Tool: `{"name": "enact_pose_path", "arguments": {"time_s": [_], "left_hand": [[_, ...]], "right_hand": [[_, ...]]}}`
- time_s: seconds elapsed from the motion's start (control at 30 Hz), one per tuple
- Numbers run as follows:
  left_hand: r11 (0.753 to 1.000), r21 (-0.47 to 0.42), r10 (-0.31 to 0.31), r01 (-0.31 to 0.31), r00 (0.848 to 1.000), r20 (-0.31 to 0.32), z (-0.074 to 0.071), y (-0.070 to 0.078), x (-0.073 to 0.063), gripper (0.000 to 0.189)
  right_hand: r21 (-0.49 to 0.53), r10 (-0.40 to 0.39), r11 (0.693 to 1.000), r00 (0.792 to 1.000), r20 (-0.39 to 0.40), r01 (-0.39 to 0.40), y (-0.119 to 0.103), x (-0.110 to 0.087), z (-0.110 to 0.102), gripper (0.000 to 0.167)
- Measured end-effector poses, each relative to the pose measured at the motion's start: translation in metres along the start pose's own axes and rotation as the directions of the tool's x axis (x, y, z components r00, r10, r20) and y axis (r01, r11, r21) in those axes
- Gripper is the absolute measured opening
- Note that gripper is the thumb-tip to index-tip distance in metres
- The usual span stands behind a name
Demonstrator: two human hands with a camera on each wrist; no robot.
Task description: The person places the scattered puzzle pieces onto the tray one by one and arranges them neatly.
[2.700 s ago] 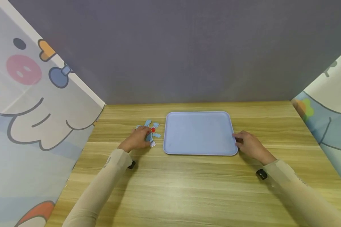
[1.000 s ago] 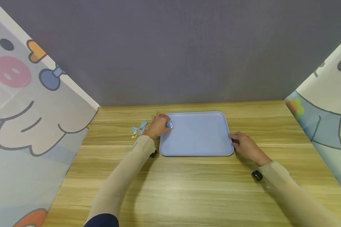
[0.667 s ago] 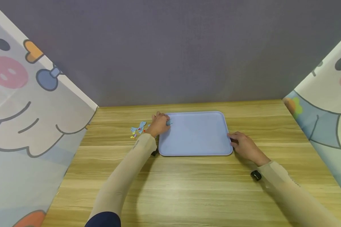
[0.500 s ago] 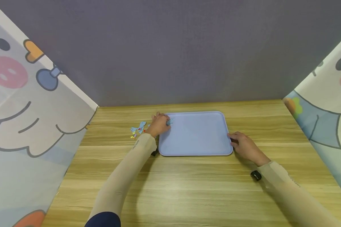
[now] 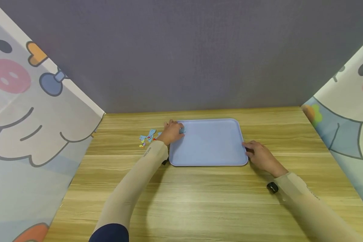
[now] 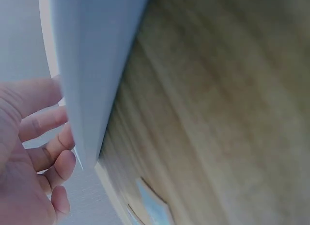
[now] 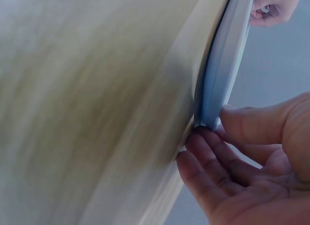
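My left hand (image 5: 171,132) reaches over the far left corner of a pale blue rectangular tray (image 5: 209,144). Between its thumb and fingers it pinches a small light blue puzzle piece (image 5: 182,130), mostly covered by the fingers. The left wrist view shows the fingers behind the tray's raised rim (image 6: 89,80). At the tray's right side, my right hand (image 5: 262,156) grips the edge. In the right wrist view its thumb lies against the rim, with fingertips at the lower edge. Several flat puzzle pieces (image 5: 151,133), light blue with red and yellow bits, lie left of the tray.
The wood-grain table (image 5: 199,198) extends in front of the tray and to both sides. A grey panel (image 5: 199,60) stands behind it. Cartoon-printed panels (image 5: 33,134) flank the left and right sides.
My left hand has moved right, from the pieces to the tray's far left corner, carrying a light blue puzzle piece. Over the last second it shifts only slightly. The right hand keeps its place on the tray.
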State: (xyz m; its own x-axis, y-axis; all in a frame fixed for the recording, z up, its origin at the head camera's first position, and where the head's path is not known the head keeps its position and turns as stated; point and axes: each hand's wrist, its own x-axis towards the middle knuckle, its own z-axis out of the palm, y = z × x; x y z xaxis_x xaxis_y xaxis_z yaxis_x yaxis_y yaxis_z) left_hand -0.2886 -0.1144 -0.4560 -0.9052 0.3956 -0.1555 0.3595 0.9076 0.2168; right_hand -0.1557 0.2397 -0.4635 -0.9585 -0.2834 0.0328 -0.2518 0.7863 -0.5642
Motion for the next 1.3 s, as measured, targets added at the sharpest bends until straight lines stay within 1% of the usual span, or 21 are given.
{"name": "enact_pose_path", "arguments": {"time_s": [0.23,0.3,0.4,0.5,0.63,0.73,0.87,1.0,1.13,1.23,1.3], "left_hand": [[1.000,0.014,-0.023,0.023,0.999,-0.040,0.000,0.001,-0.002,0.024],[1.000,0.014,-0.024,0.025,0.999,-0.047,0.001,0.001,-0.001,0.023],[1.000,0.013,-0.016,0.016,0.999,-0.037,0.002,0.000,0.000,0.031],[1.000,0.008,0.003,-0.003,1.000,-0.013,0.002,0.000,0.000,0.037],[1.000,-0.010,0.018,-0.018,1.000,0.010,0.002,0.000,0.001,0.032],[1.000,-0.018,0.009,-0.009,1.000,0.008,0.002,-0.001,0.001,0.028],[1.000,-0.005,-0.016,0.016,1.000,0.001,0.001,-0.002,0.002,0.026],[0.999,0.002,-0.039,0.039,0.999,-0.008,0.001,-0.004,0.002,0.031],[0.999,-0.005,-0.053,0.053,0.999,-0.004,-0.001,-0.003,0.001,0.036],[0.998,-0.011,-0.069,0.069,0.998,-0.002,-0.005,-0.002,-0.002,0.036],[0.997,-0.012,-0.074,0.074,0.997,-0.012,-0.009,-0.002,-0.006,0.036]], "right_hand": [[0.006,-0.004,1.000,1.000,0.000,0.004,0.000,0.000,0.000,0.040],[0.006,-0.005,1.000,1.000,-0.002,0.005,0.000,0.000,0.000,0.040],[0.005,-0.006,1.000,1.000,-0.006,0.006,0.000,0.000,0.000,0.040],[0.008,-0.005,1.000,1.000,-0.003,0.005,0.000,0.000,0.000,0.040],[0.014,0.001,1.000,1.000,0.003,-0.001,-0.001,0.000,0.000,0.040],[0.013,0.007,1.000,1.000,0.007,-0.008,0.000,0.000,0.001,0.041],[0.017,0.020,1.000,1.000,0.017,-0.020,0.000,0.000,0.001,0.041],[0.024,0.022,0.999,1.000,0.019,-0.022,-0.001,0.000,0.001,0.041],[0.023,0.018,1.000,1.000,0.019,-0.019,-0.001,0.000,0.000,0.041],[0.019,0.021,1.000,1.000,0.014,-0.022,-0.001,0.000,-0.001,0.041],[0.019,0.024,1.000,1.000,0.010,-0.024,-0.001,-0.001,0.000,0.040]]}}
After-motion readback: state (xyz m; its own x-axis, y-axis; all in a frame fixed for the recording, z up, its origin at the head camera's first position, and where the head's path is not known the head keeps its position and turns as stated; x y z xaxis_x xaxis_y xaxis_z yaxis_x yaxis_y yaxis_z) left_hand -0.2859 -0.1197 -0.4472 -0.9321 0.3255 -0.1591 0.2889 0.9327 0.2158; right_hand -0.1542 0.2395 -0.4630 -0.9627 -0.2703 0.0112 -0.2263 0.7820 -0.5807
